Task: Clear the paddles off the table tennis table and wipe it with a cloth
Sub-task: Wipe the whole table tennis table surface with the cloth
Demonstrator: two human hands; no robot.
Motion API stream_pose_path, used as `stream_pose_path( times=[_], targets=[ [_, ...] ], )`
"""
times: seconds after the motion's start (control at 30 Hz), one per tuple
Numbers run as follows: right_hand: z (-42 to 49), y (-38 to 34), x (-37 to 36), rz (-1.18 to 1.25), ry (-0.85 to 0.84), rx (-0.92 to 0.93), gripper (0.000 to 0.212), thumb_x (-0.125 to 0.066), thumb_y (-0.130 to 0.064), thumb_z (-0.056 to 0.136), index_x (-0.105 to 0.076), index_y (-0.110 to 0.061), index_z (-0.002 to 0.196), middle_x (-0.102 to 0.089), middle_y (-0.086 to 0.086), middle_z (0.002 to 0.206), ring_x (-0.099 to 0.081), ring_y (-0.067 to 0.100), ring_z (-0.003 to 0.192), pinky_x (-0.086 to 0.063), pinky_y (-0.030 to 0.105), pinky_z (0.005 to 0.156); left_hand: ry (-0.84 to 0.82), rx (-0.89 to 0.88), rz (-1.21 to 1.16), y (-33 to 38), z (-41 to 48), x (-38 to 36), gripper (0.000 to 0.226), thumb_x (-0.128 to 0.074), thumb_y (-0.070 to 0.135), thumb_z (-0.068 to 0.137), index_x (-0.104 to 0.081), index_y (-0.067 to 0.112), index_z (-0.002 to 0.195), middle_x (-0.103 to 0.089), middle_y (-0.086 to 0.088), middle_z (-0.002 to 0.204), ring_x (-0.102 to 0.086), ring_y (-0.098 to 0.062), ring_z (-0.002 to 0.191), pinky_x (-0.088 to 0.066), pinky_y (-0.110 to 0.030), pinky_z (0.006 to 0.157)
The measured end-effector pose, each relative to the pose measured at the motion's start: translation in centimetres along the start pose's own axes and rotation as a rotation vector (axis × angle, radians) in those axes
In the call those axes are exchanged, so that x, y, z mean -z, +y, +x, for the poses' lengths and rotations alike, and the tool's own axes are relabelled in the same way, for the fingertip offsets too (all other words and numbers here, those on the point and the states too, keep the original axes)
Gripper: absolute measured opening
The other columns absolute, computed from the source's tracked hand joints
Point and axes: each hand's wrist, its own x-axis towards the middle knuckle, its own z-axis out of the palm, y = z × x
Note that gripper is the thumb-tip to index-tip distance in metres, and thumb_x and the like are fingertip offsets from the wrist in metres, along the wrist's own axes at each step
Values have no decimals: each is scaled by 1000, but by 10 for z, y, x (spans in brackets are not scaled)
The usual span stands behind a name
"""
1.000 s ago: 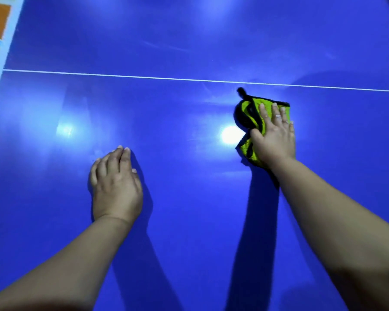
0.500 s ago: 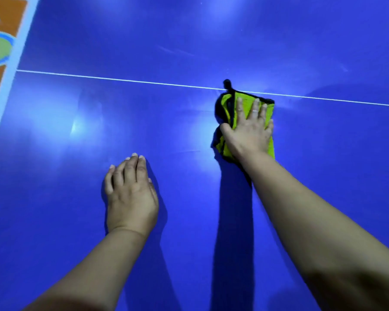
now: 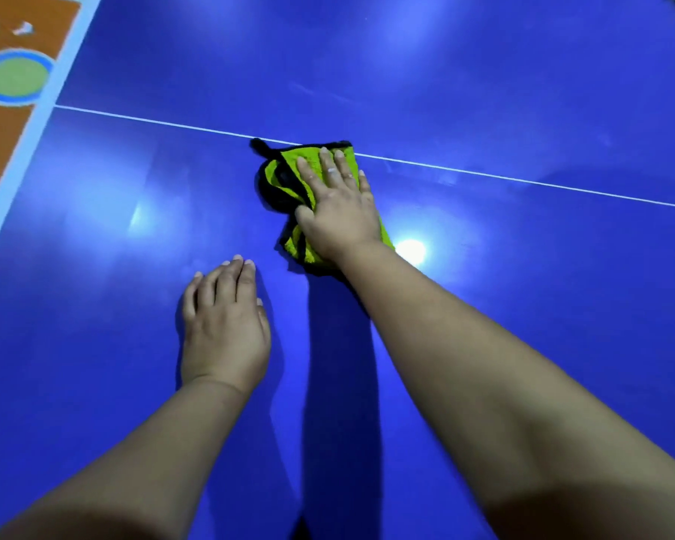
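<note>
Two hands on the glossy blue table (image 3: 523,91): right hand (image 3: 338,212) pressed flat, fingers spread, on crumpled green black-edged cloth (image 3: 285,177); left hand (image 3: 225,325) flat, empty.

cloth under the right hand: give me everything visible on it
The cloth is a lime-green, fuzzy, towel-like rag with black edging and a black tab or loop poking out at its far left corner. It lies bunched and folded, flat on the blue table, its far edge on the white line. The right hand presses palm-down on it with its fingers spread, hiding its middle and right part. The left hand rests on the table, apart from it.
</note>
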Motion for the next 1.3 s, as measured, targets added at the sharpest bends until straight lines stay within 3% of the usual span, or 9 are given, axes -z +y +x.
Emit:
stream_pose_path(
  times=[0.2, 0.4, 0.5, 0.63, 0.73, 0.87, 1.07, 1.2, 1.3],
  targets=[
    [-36, 111, 18, 46, 75, -290, 67, -46, -36, 92, -19, -34, 153, -6, -2, 162, 2, 16, 149, -1, 40, 120, 11, 12, -25, 2, -1, 2, 49, -41, 17, 81, -53, 0, 125, -54, -16, 129, -45, -33, 118, -26, -47, 107],
    [-61, 214, 41, 79, 100, -588, 66, -42, -36, 92, -19, -30, 154, -7, 1, 162, 0, 17, 149, -3, 40, 120, 7, 20, -27, 5, 0, 3, 51, -36, 19, 82, -53, -2, 125, -54, -18, 129, -42, -33, 118, -24, -47, 107],
    [-49, 234, 50, 79, 77, -750, 66, -38, -38, 95, -12, -28, 155, -3, 3, 162, 3, 20, 149, -3, 44, 120, 9, 22, -14, 6, 1, 4, 53, -30, 22, 83, -53, -2, 125, -54, -18, 129, -40, -31, 119, -20, -44, 107],
    [-24, 224, 52, 77, 52, -871, 73, -33, -54, 92, -6, -28, 155, 3, 7, 162, 6, 25, 149, -2, 51, 117, 4, 15, -7, 6, 3, 4, 54, -28, 23, 83, -53, -2, 125, -54, -18, 129, -40, -31, 120, -20, -44, 107],
    [-12, 209, 50, 58, 42, -846, 76, -33, -60, 91, -5, -29, 155, 3, 10, 162, 6, 28, 149, -3, 53, 116, -1, 15, -4, 5, 3, 3, 54, -28, 23, 84, -53, -1, 125, -53, -17, 129, -42, -32, 119, -23, -46, 106],
    [13, 170, 46, 29, 4, -682, 76, -35, -62, 91, -5, -32, 154, 4, 8, 162, 7, 28, 148, -1, 53, 116, 3, 13, 1, 3, 3, 1, 52, -30, 22, 84, -55, 0, 124, -54, -16, 129, -43, -31, 117, -23, -45, 106],
    [53, 69, 34, 69, -80, -387, 72, -36, -52, 92, -4, -34, 154, 8, 8, 162, 12, 26, 148, 4, 53, 116, -31, 7, -44, -2, 3, 2, 49, -32, 21, 85, -57, 3, 123, -57, -11, 127, -49, -26, 116, -24, -43, 106],
    [60, -14, 17, 52, -84, -214, 75, -36, -59, 92, -5, -33, 154, 8, 9, 162, 13, 27, 148, 6, 54, 115, -94, -36, -81, -9, 5, 11, 52, -33, 26, 80, -61, 6, 120, -61, -7, 124, -56, -24, 112, -35, -43, 105],
    [66, -72, 5, 48, -54, -187, 81, -34, -70, 88, -4, -33, 154, 7, 9, 162, 13, 27, 148, 7, 53, 115, -73, -98, -194, -34, 9, 25, 41, -54, 20, 76, -64, 9, 115, -63, -4, 120, -59, -23, 109, -41, -39, 101]
  ],
)
